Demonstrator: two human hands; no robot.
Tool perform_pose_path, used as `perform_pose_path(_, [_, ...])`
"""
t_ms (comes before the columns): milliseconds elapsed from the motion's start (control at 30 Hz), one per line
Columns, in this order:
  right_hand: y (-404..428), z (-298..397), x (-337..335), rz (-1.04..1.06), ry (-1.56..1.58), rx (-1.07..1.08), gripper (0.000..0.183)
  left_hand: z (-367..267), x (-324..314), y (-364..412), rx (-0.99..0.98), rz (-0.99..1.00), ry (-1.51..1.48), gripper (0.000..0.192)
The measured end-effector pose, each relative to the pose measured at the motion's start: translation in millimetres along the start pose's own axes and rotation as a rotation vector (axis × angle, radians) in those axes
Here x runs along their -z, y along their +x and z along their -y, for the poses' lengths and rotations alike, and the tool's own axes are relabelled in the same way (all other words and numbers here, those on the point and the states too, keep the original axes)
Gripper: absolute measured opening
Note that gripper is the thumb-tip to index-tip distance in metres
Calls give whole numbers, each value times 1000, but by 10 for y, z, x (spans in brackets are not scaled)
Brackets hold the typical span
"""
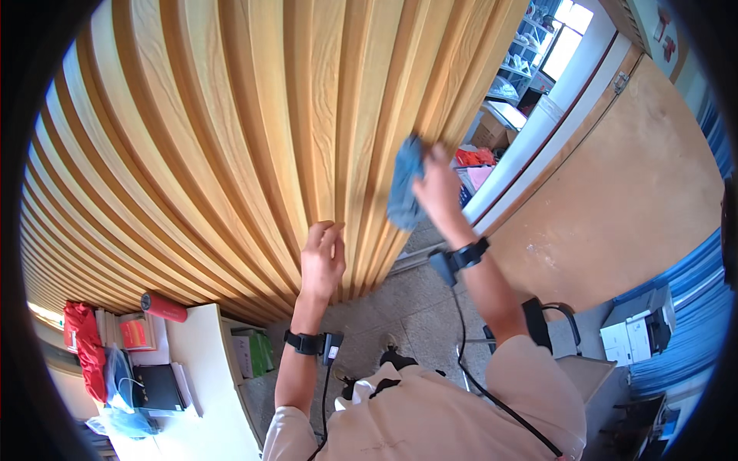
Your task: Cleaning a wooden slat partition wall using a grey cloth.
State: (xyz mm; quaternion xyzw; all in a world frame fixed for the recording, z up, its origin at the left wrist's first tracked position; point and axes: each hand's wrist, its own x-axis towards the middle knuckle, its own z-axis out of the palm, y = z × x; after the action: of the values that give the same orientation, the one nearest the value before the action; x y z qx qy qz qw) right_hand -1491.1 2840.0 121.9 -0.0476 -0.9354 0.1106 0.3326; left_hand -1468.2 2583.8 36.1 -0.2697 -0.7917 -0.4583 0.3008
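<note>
Before me rises a wall panel of vertical wood-grain slats. A blue-grey cloth is in my right hand, at the panel's right end; both are blurred. The cloth lies over the slats there, though its exact contact is hard to see. My left hand is raised lower down in front of the slats, its fingers loosely bent and nothing visible in it. Whether its fingertips touch the wood cannot be told. Each wrist wears a black strap with a small cabled device.
At lower left stands a white cabinet bearing a red cylinder, books and plastic bags. A doorway with a wooden door opens on the right. Beyond are a chair and a white printer. Cables run from both wrists.
</note>
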Motion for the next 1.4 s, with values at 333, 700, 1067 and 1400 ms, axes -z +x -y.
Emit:
perform_pose_path(333, [-2794, -1598, -880, 650, 92, -406, 33, -466, -940, 514, 8, 93, -300, 48])
perform_pose_path(700, [-3281, -2202, -326, 833, -25, -507, 33, -608, -1765, 951, 93, -165, -282, 49])
perform_pose_path(1067, [-3487, -1886, -187, 758, -18, -735, 36, -725, -1989, 1037, 421, -146, -924, 33])
perform_pose_path(1400, [-3546, -1709, -137, 693, -32, -807, 36, -664, -2170, 1016, 336, -210, -1080, 34])
